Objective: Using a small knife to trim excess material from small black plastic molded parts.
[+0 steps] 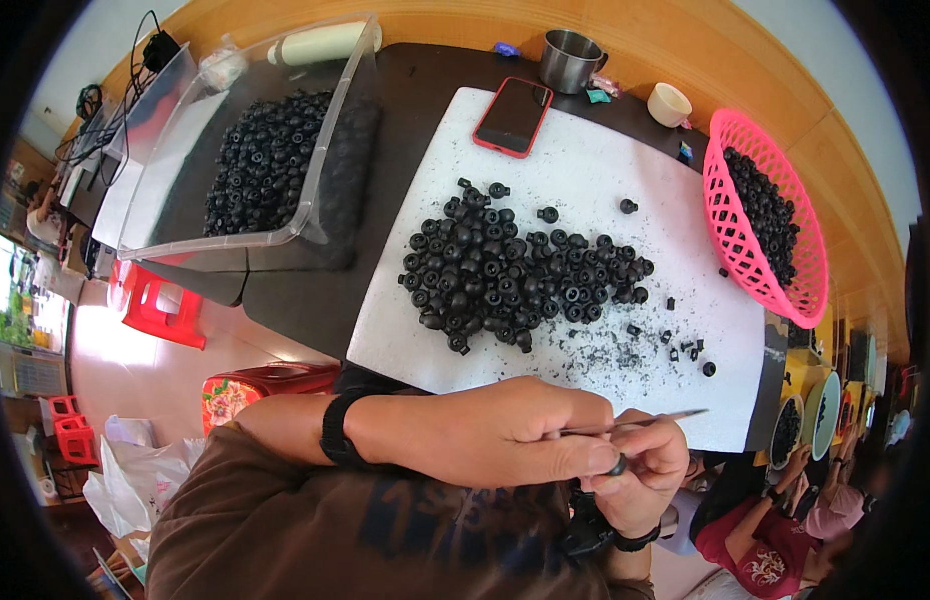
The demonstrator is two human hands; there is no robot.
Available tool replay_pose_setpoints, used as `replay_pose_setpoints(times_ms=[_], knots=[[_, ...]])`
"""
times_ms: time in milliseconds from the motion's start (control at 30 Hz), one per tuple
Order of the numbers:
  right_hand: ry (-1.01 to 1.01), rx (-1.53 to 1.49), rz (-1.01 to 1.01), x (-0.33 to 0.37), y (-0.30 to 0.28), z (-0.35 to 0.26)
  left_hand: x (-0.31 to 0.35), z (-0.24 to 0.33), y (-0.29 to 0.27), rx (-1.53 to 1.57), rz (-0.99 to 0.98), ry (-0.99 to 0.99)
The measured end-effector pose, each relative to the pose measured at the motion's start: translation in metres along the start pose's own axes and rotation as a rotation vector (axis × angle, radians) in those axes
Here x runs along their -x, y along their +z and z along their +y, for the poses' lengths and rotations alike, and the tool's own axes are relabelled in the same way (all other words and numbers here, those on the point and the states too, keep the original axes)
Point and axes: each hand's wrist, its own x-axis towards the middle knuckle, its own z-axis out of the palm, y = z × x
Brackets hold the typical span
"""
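My left hand [545,430], with a black band on its wrist, is closed around a thin metal blade [657,418] whose pointed end sticks out to the right. Against it, my right hand [645,470] pinches a small round black part [617,464]; the left thumb touches the part too. Both hands are in front of my body, at the near edge of a white foam sheet [405,345]. On the sheet lies a heap of similar black parts [485,265], round with holes. Black crumbs and a few loose pieces [709,369] are scattered nearer the hands.
A clear plastic bin [310,215] of black parts stands at left, a pink basket [722,200] with more at right. A phone [513,117] lies on the sheet; a metal mug [570,65] and small cup [669,104] stand behind. Other people [765,540] sit at right.
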Motion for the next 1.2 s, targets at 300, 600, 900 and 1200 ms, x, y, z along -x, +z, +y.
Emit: replay_pose_setpoints(times_ms=[300, 600, 900, 1200], knots=[[-0.202, 0.85, 0.656, -0.11, -0.063, -0.08, 0.02, -0.017, -0.014, 0.092, 0.343, -0.025], [-0.436, 1.695, -0.021, -0.179, -0.074, -0.024, 0.038, -0.02, -0.022, 0.121, 0.458, -0.076], [-0.163, 1.823, -0.227, -0.211, -0.086, 0.032, 0.053, -0.021, -0.025, 0.122, 0.51, -0.098], [0.197, 0.392, 0.053, -0.117, -0.011, -0.03, 0.033, -0.016, -0.025, -0.052, 0.458, -0.062]])
